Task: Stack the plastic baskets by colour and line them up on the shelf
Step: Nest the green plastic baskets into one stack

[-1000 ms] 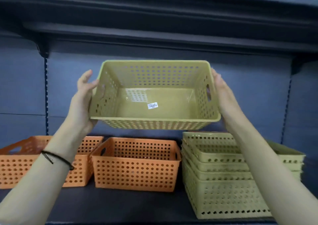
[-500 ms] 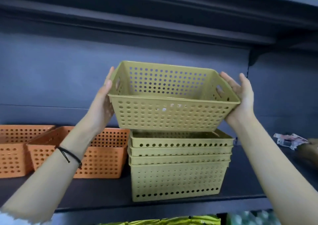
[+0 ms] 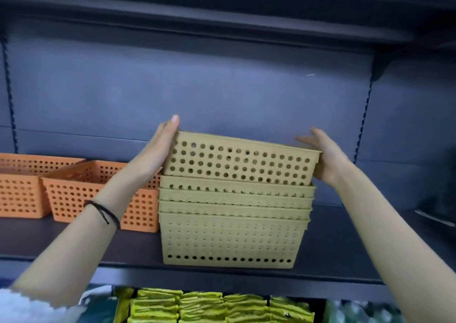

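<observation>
Both palms press the top yellow basket [image 3: 237, 162] from either side, left hand [image 3: 158, 150] and right hand [image 3: 325, 159] gripping its ends. It sits partly nested on the yellow stack [image 3: 232, 226], beside an orange basket [image 3: 81, 194].

I can't see inside the top basket [image 3: 237, 161] from here, only its front wall. My left hand [image 3: 158, 150] covers its left end and my right hand [image 3: 325, 157] its right, so the grip on each side is hidden. My left forearm crosses the near orange basket [image 3: 74, 194]; the far orange basket [image 3: 22, 189] is cut by the left edge. The yellow packets [image 3: 209, 306] below run off the bottom, their print too blurred to read.
</observation>
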Available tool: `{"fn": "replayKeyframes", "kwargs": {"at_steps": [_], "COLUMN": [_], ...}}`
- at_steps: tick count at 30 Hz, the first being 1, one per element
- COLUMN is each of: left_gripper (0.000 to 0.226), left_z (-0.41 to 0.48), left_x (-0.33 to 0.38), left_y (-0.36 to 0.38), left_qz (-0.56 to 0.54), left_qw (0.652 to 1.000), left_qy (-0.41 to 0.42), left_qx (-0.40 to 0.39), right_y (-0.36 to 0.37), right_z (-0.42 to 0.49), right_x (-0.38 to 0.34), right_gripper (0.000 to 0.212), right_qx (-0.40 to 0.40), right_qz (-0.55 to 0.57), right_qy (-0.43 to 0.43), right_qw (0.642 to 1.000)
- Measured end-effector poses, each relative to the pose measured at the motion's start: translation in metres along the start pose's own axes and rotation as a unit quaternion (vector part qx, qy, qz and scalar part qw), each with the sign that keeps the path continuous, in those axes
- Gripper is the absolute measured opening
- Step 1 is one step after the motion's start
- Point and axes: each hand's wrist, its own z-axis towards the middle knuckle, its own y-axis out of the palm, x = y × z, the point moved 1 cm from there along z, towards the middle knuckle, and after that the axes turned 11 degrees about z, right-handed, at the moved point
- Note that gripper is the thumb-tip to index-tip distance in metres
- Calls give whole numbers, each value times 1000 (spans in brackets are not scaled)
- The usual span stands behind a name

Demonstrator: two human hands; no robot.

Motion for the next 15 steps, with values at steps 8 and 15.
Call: {"fn": "replayKeyframes", "kwargs": {"at_steps": [8,15], "left_gripper": [79,95], "left_z": [-33,-64], "left_x": [-38,-50], "left_y": [5,24], "left_qz": [-48,-136], "left_qw": [998,991], "left_qy": [-35,7], "left_qx": [-31,11], "right_y": [-17,-27], "right_z": [-8,-36], "right_x": [39,79], "right_gripper": [44,50], "right_qx": [-52,-85], "right_qz": [-22,1], "right_qy": [12,-92], "right_qw": [998,992]}}
